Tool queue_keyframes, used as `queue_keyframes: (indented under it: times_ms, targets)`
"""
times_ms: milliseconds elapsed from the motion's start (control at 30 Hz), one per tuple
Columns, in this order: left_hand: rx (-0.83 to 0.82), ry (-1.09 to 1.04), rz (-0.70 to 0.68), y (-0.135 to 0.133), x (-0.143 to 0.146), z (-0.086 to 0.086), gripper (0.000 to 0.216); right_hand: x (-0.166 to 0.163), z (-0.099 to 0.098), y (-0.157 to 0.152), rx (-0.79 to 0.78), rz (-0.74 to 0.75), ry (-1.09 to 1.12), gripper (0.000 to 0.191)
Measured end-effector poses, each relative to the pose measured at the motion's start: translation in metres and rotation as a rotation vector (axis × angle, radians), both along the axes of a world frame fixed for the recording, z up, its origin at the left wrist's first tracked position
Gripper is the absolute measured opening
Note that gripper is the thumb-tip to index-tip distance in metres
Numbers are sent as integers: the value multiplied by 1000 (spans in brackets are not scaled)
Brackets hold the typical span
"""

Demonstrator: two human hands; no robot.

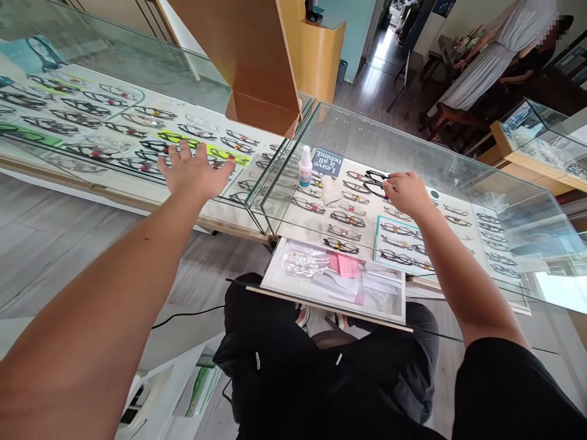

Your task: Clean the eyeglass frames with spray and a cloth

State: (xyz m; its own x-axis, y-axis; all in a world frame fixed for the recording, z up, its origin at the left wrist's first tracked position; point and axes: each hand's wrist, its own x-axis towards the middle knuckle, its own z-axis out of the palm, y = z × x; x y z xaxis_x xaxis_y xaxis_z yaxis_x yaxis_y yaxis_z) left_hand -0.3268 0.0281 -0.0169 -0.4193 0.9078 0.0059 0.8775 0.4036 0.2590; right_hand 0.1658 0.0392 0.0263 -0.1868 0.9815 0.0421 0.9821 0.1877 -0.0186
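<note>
My left hand (190, 170) lies with fingers spread on the glass top of the left display case (257, 198), above rows of eyeglasses. Over the right display case (398, 131), my right hand (407, 192) pinches a pair of black eyeglasses (375, 185) at one side. To the left of those glasses, a white spray bottle (305, 168) stands upright on the glass. Beside it are a crumpled pale cloth (331, 191) and a dark card (328, 161) with white lettering. More eyeglasses (347, 219) sit in rows under the glass.
An open drawer (274, 269) of papers and plastic bags juts out over my lap. A tall brown stand (257, 61) rises where the cases meet. At the back right are a person in a grey dress (486, 70), another seated person (529, 64) and another glass case (541, 137).
</note>
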Motion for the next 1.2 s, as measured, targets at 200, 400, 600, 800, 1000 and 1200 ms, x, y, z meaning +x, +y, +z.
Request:
queue_keyframes:
  times_ms: [200,400,600,800,1000,1200]
  targets:
    - [-6,4,9,0,0,0,105,-4,-1,6,66,-2,10,54]
    - [-25,9,7,1,0,1,108,-11,33,-37,287,107,146,59]
    - [-17,-8,4,0,-1,2,108,-47,83,-123,67,403,349,50]
    - [-23,-29,4,0,0,4,106,-90,58,-173,-401,620,378,46]
    - [-11,-11,11,0,-1,1,105,-128,-31,-156,-526,506,189,45]
    - [-5,-12,10,-2,2,3,103,-161,-100,-109,-367,422,80,45]
